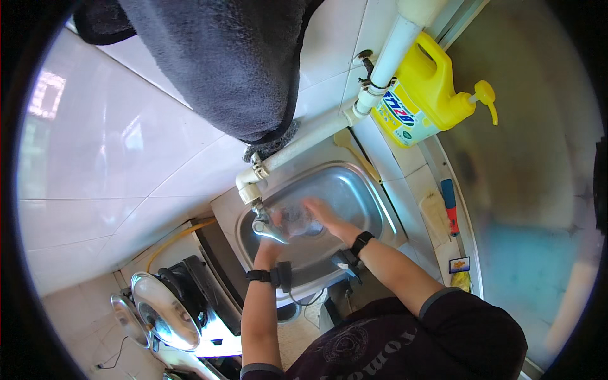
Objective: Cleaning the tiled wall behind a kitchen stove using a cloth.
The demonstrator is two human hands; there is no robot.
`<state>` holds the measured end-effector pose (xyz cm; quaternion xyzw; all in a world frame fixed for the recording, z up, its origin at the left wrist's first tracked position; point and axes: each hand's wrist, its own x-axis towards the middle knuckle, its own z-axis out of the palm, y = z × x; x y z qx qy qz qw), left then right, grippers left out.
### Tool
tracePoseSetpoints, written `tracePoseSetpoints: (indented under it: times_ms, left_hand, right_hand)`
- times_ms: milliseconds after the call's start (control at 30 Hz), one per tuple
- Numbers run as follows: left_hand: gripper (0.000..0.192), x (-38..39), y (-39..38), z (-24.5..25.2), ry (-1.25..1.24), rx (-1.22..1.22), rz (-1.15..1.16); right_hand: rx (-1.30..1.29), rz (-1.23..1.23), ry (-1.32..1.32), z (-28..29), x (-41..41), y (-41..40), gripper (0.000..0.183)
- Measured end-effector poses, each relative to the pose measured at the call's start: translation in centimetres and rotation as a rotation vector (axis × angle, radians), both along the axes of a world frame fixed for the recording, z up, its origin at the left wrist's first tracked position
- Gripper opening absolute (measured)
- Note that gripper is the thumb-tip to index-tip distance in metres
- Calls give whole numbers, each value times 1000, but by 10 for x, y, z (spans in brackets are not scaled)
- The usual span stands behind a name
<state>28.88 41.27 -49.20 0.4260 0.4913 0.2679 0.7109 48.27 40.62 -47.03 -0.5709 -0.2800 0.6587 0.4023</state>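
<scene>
Both my hands are low inside a stainless steel sink [354, 190], around a clear, blurred object [297, 219] that looks like a transparent bowl or cup. My right hand [325, 214] is at its right side with the fingers stretched toward it; whether they touch it is unclear. On the other side, my left hand [276, 232] is partly hidden behind the metal tap [266, 229], so its grip cannot be made out. The sink drain [314, 229] shows just below the clear object. Black straps with small devices circle both wrists.
A white pipe [308, 142] runs above the sink's back edge, with a grey towel [228, 71] hanging over it. Right of the sink are a yellow pump jug [422, 95], a wooden spoon [363, 161] and a blue-red handle [449, 206]. Lidded pans [166, 311] stand on the stove at left.
</scene>
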Motion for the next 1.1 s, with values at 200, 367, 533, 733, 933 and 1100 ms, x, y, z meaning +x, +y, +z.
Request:
tracePoseSetpoints:
  times_ms: [200,367,533,733,933,1100]
  left_hand:
    - [27,9,3,17,269,-101,173]
    - [5,-8,14,26,220,-48,219]
    - [21,-16,3,8,122,37,278]
    - [28,1,-4,56,-532,-523,521]
    - [34,-8,-14,99,-456,-443,492]
    - [41,-6,-18,113,-494,-357,478]
  right_hand:
    - [91,-50,-325,43,33,-12,33]
    - [182,-151,-381,41,43,-18,38]
    - [33,-30,-344,52,35,-21,33]
    - [102,66,-174,44,17,-19,38]
    - [365,259,-694,-10,-21,-30,34]
    - [363,578,-871,-40,-42,-25,40]
